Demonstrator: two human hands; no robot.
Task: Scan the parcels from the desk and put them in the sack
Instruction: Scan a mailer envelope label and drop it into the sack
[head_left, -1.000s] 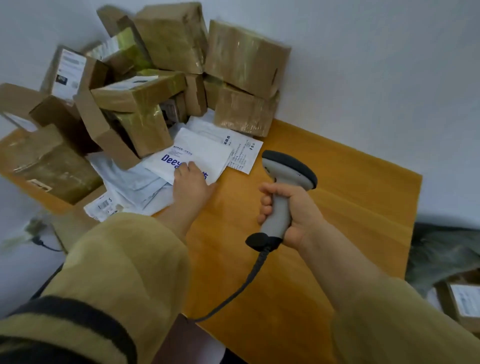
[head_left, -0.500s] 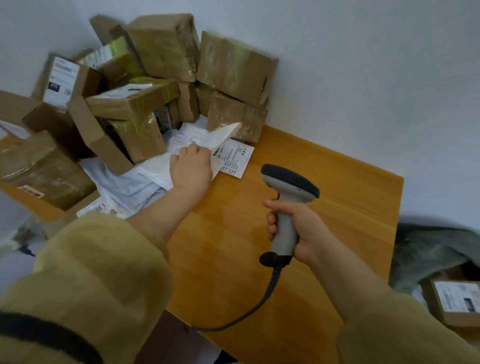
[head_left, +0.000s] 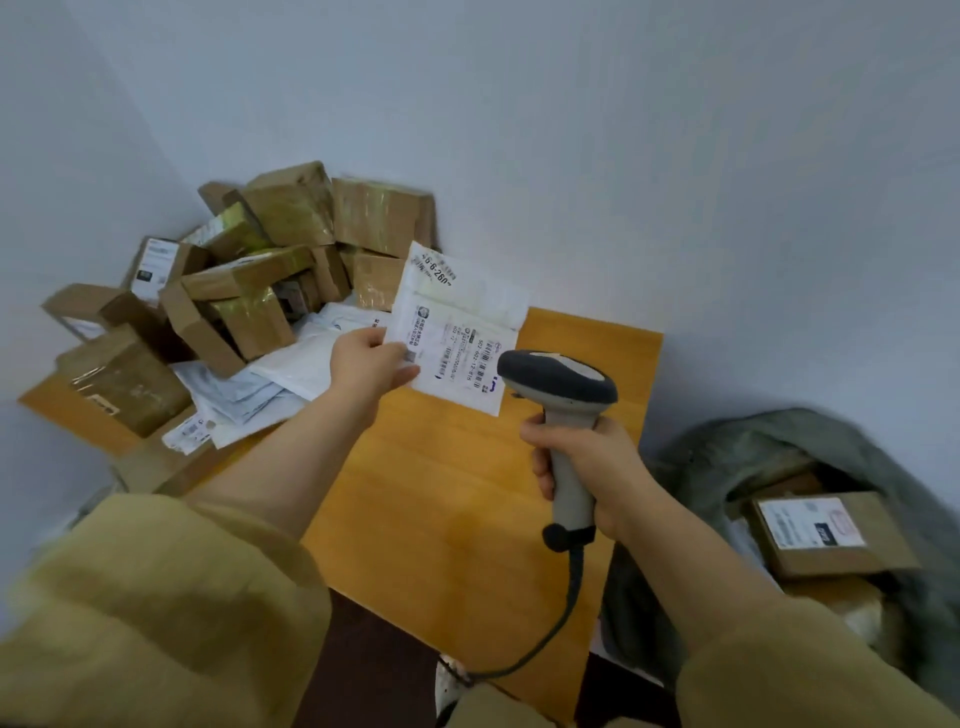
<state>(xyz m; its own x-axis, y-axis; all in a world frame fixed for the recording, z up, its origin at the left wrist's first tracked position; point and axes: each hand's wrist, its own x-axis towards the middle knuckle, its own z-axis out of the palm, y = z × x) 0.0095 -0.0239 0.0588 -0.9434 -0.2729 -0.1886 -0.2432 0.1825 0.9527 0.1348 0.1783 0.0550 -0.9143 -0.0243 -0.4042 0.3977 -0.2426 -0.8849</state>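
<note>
White and flat, the parcel (head_left: 457, 338) I am watching is held up in the air above the wooden desk (head_left: 441, 493), its printed label turned toward the camera. The left hand (head_left: 369, 364) pinches it by its left edge. The right hand (head_left: 587, 467) is wrapped round the pale handle of the scanner (head_left: 558, 384), whose dark head sits close by the parcel's lower right corner. A cable (head_left: 566, 613) hangs from the bottom of the handle. At the far left of the desk I see brown cardboard boxes (head_left: 291, 208) heaped against the wall, with more white mailers (head_left: 291, 364) lying flat in front of them. To the right of the desk the grey-green sack (head_left: 779, 452) gapes, and a labelled box (head_left: 826, 535) lies inside it.
</note>
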